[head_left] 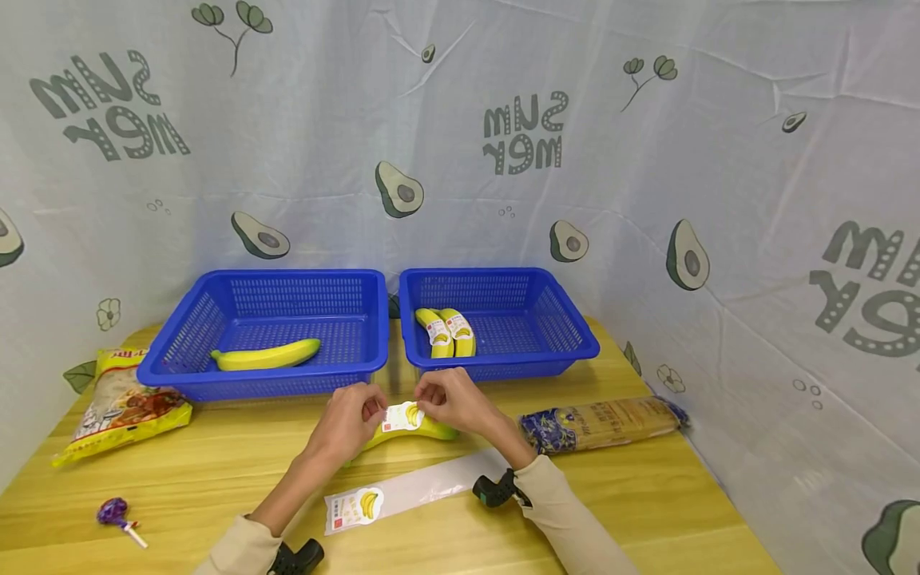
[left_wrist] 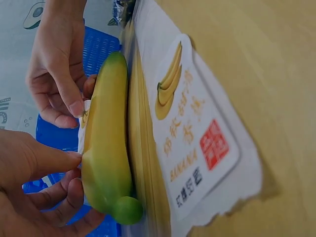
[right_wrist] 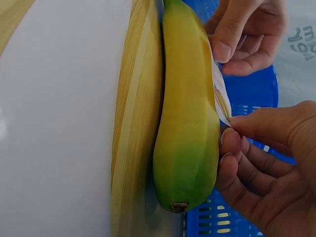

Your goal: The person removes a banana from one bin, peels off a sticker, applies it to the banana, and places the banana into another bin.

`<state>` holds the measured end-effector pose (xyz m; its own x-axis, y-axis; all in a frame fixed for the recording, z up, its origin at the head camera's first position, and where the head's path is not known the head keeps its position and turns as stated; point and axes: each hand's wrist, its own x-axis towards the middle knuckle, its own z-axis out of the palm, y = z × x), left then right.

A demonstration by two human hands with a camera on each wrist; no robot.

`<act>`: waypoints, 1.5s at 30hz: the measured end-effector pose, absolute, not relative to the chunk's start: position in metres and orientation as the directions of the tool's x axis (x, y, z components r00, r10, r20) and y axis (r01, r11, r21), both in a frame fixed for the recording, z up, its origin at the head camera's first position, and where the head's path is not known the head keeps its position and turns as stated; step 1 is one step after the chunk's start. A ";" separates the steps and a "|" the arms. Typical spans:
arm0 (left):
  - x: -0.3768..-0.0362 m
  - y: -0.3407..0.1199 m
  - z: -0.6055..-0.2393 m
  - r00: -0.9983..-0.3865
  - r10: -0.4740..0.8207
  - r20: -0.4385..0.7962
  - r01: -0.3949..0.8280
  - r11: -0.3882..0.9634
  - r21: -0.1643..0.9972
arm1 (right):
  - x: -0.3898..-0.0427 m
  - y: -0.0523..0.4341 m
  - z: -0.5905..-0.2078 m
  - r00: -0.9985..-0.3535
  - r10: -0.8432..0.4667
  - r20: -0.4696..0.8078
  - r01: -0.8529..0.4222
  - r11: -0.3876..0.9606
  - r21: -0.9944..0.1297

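A yellow-green banana (head_left: 420,432) lies on the wooden table just in front of the baskets. A white banana label sticker (head_left: 401,416) sits on its top side. My left hand (head_left: 370,412) pinches the sticker's left end and my right hand (head_left: 429,398) pinches its right end. In the right wrist view the sticker (right_wrist: 220,96) stands partly off the banana (right_wrist: 187,123) between thumb and finger. In the left wrist view the banana (left_wrist: 106,148) lies beside a backing strip (left_wrist: 192,143) that carries one more banana sticker.
Two blue baskets stand behind the hands: the left basket (head_left: 216,307) holds one bare banana (head_left: 266,355), the right basket (head_left: 568,327) two labelled bananas (head_left: 447,331). A snack bag (head_left: 122,407) and a lollipop (head_left: 115,513) lie at the left, a noodle pack (head_left: 604,423) at the right. Cloth walls enclose the table.
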<state>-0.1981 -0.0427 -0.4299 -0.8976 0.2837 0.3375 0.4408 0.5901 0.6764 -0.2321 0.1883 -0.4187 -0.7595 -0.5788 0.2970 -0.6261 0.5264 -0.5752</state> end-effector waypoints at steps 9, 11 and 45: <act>-0.197 -0.041 -0.431 -0.900 0.299 0.319 0.437 0.623 0.649 | -0.232 0.186 -0.420 -0.719 -0.625 0.304 -0.679 0.537 -0.501; -0.196 -0.039 -0.431 -0.903 0.294 0.312 0.429 0.631 0.646 | -0.230 0.185 -0.419 -0.718 -0.628 0.302 -0.683 0.551 -0.480; -0.199 -0.045 -0.426 -0.927 0.325 0.188 0.367 0.672 0.644 | -0.215 0.172 -0.419 -0.827 -0.541 0.154 -0.563 0.788 -0.249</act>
<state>-0.1995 -0.0452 -0.4256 -0.9267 0.3252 0.1882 0.3665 0.6719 0.6436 -0.2152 0.1723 -0.4191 -0.8265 -0.5414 0.1541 -0.5627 0.7884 -0.2486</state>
